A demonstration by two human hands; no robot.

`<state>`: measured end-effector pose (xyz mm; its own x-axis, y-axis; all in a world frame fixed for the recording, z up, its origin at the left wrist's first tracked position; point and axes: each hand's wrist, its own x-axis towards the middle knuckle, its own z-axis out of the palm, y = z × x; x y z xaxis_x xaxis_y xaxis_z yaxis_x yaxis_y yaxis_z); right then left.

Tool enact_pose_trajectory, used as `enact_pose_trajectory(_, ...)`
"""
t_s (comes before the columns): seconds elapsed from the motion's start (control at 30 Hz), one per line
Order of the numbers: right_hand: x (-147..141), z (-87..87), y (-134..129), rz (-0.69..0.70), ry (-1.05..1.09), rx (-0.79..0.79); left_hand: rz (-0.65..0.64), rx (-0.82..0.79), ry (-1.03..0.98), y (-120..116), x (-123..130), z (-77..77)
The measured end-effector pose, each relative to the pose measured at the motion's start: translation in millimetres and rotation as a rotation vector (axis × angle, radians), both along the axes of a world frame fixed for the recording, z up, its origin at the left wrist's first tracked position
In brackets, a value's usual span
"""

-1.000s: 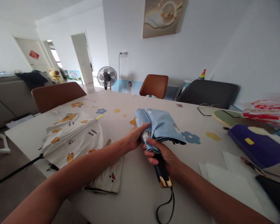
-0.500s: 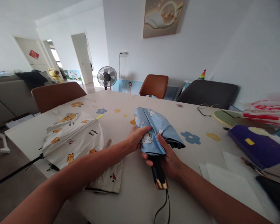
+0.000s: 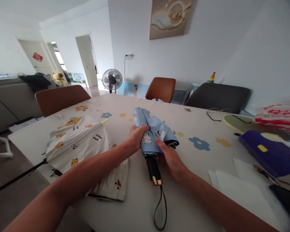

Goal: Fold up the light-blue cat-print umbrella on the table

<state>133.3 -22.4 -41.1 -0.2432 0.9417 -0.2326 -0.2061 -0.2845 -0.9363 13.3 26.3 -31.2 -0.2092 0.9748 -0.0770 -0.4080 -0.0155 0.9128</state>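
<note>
A light-blue folding umbrella (image 3: 149, 122) with white cartoon animals is held over the table, its canopy loosely gathered. Its black handle with gold trim points toward me, and a wrist strap (image 3: 164, 209) hangs from the end. My left hand (image 3: 136, 137) grips the canopy's left side, thumb across the cloth. On the right side, my right hand (image 3: 170, 158) is closed on the lower canopy near the handle; its fingers are partly hidden beneath. To the left lies a cream umbrella (image 3: 84, 141) with yellow ducks, its black shaft sticking out past the table edge.
Glasses (image 3: 215, 117), a purple pouch (image 3: 265, 151), white sheets (image 3: 241, 193) and a red-and-white plastic bag (image 3: 277, 116) lie along the right side of the white table (image 3: 140, 209). Chairs (image 3: 160, 88) stand around the far side, with a fan (image 3: 112, 79) behind.
Both hands have shifted slightly left with the blue umbrella. Its handle has swung left, and the right side of the canopy is drawn in closer.
</note>
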Motion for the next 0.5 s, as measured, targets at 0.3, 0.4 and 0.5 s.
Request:
enact_pose_trajectory(0.3,14,8.8,9,-0.121,-0.292,0.274,0.109,0.111,0.043,8,-16,8.9)
enact_pose_trajectory(0.4,14,12.7,8,-0.103,-0.277,0.296,0.117,0.113,0.054,10,-16,6.1)
enact_pose_trajectory(0.5,14,17.7,7,-0.023,-0.314,0.304,0.131,0.128,0.081,11,-17,4.1)
